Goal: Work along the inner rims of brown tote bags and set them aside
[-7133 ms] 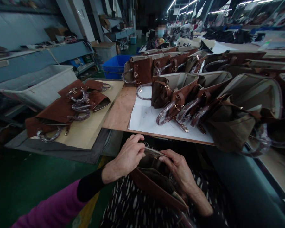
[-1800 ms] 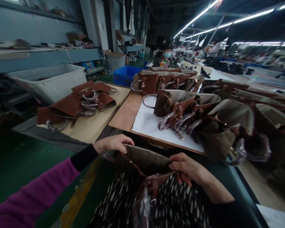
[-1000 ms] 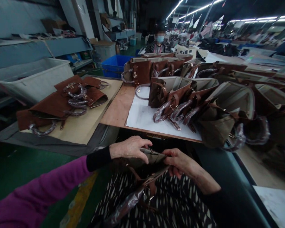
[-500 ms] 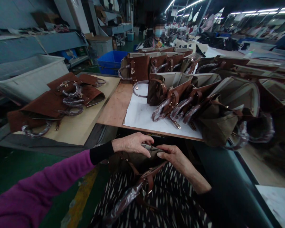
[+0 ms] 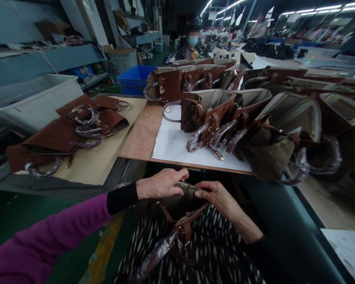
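Note:
On my lap lies a brown handbag [image 5: 177,205] with an olive-coloured side and a handle [image 5: 158,252] wrapped in clear plastic. My right hand [image 5: 214,193] pinches the bag's upper rim between thumb and fingers. Across from it, my left hand [image 5: 162,183] is bent over the same rim, its fingers curled at the edge. The far side of the bag is hidden behind the hands. A patterned black-and-white apron [image 5: 225,252] lies beneath the bag.
Several brown handbags [image 5: 215,114] stand in rows on the table ahead, on white paper [image 5: 177,142]. More bags [image 5: 50,136] lie at the left on tan board [image 5: 103,163]. Beyond are a blue bin [image 5: 136,81], a white tub [image 5: 35,94] and a masked person [image 5: 189,51].
My left hand has shifted slightly left along the rim, and its fingers are more curled. My right hand keeps its pinch. The whole view has moved a little.

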Demonstrator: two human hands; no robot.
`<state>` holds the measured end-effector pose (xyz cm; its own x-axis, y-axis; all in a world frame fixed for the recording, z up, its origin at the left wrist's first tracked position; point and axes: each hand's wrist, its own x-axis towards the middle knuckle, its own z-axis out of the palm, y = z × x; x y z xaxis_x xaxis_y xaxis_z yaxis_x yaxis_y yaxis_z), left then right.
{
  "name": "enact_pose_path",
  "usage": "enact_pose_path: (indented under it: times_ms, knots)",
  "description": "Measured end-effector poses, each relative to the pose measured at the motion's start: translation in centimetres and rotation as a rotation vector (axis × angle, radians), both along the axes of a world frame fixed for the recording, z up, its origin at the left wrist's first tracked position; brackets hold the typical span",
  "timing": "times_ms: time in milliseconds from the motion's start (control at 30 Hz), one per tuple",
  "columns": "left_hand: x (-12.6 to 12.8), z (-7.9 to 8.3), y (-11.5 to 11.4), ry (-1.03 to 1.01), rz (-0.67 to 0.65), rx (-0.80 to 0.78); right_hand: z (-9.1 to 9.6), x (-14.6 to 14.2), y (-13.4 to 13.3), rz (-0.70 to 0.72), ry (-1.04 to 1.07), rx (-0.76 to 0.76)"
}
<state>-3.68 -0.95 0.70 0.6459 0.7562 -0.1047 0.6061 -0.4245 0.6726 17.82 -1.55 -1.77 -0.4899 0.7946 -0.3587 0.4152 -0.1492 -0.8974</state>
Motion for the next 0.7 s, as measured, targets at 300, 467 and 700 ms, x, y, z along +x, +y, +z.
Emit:
enact_pose_path:
  times_ms: [300, 467, 700]
  knots:
    - [-0.4, -1.1, 1.4, -0.099, -0.003, -0.387, 0.0, -0.1, 0.2, 0.025, -0.173, 0.112]
    - [-0.4, -0.9, 1.3, -0.121, 0.005, -0.449, 0.0, 0.0, 0.3, 0.006, -0.225, 0.155]
    - [-0.1, -0.4, 0.8, -0.135, 0.013, -0.378, 0.1, -0.1, 0.2, -0.003, -0.230, 0.149]
